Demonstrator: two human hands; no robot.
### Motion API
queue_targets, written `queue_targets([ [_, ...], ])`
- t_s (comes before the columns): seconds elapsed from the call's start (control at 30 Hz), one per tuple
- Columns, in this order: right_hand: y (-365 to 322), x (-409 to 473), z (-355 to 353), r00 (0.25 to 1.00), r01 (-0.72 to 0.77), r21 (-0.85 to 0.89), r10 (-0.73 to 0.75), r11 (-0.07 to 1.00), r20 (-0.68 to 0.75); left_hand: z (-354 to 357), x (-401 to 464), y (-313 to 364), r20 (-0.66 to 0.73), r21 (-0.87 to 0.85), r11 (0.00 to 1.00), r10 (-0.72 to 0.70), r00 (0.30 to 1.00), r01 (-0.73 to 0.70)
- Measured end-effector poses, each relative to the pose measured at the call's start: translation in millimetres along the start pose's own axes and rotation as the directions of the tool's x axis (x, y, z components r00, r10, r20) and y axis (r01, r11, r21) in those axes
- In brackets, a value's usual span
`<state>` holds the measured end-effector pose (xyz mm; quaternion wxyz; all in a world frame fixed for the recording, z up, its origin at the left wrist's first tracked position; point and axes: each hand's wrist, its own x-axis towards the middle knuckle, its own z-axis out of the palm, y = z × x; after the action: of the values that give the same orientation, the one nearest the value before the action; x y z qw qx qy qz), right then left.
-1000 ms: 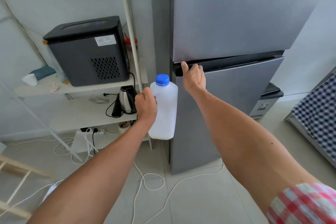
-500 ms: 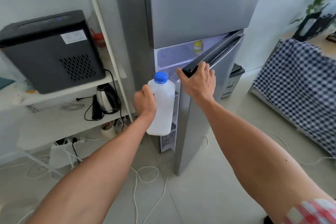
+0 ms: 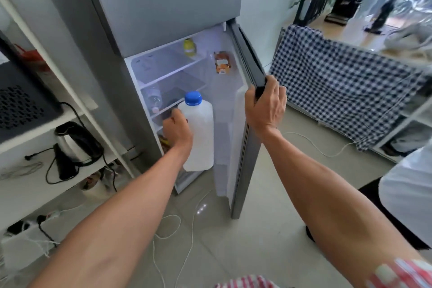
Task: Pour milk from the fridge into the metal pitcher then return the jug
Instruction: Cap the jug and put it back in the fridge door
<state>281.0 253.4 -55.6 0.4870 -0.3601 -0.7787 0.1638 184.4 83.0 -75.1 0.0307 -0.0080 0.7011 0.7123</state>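
Left hand (image 3: 177, 129) grips smooth translucent jug (image 3: 199, 133), blue-capped.

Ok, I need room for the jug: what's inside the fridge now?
Inside the fridge: a yellow-green bottle on the top shelf, an orange carton by the door, a clear bottle lying lower. The milk jug and left hand cover the lower shelves.

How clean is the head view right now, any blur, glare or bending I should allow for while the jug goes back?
Head view: the milk jug in the left hand and the right hand on the fridge door are fairly sharp; the fridge interior is evenly lit; the top right corner is smeared and overexposed; wide-angle bending curves the shelf post; small glare spot on the floor.
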Motion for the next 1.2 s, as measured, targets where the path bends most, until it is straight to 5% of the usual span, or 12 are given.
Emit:
queue_targets([
  [0.27,64.4,37.6,-25.3,0.995,-0.041,-0.016,0.039,0.999,-0.094,63.6,-22.4,-17.0,-0.031,-0.175,0.964,-0.21,0.977,0.202],
  [0.57,100.0,64.5,-27.3,0.991,-0.043,0.066,0.051,0.997,-0.127,129.3,-32.1,-53.0,-0.099,-0.5,0.745,-0.556,0.825,0.442],
  [0.7,108.3,69.8,-24.1,0.99,-0.034,0.099,0.047,0.995,-0.136,159.6,-21.0,-92.1,-0.136,-0.512,0.691,-0.652,0.746,0.51],
  [0.8,112.2,72.3,-20.8,0.987,-0.016,0.105,0.033,0.994,-0.156,176.1,-21.6,-101.6,-0.191,-0.308,0.778,-0.614,0.766,0.547],
  [0.87,115.5,73.4,-18.3,0.985,-0.005,0.108,0.024,0.994,-0.169,185.1,-25.0,-104.0,-0.166,-0.262,0.78,-0.617,0.77,0.568],
  [0.97,119.0,73.9,-14.9,0.981,0.007,0.12,0.016,0.993,-0.191,199.1,-24.0,-109.5,-0.089,-0.441,0.684,-0.678,0.73,0.581],
  [1.2,125.0,77.4,-13.2,0.974,0.012,0.14,0.02,0.99,-0.225,213.2,-24.7,-127.0,0.021,-0.218,0.752,-0.633,0.774,0.622],
])
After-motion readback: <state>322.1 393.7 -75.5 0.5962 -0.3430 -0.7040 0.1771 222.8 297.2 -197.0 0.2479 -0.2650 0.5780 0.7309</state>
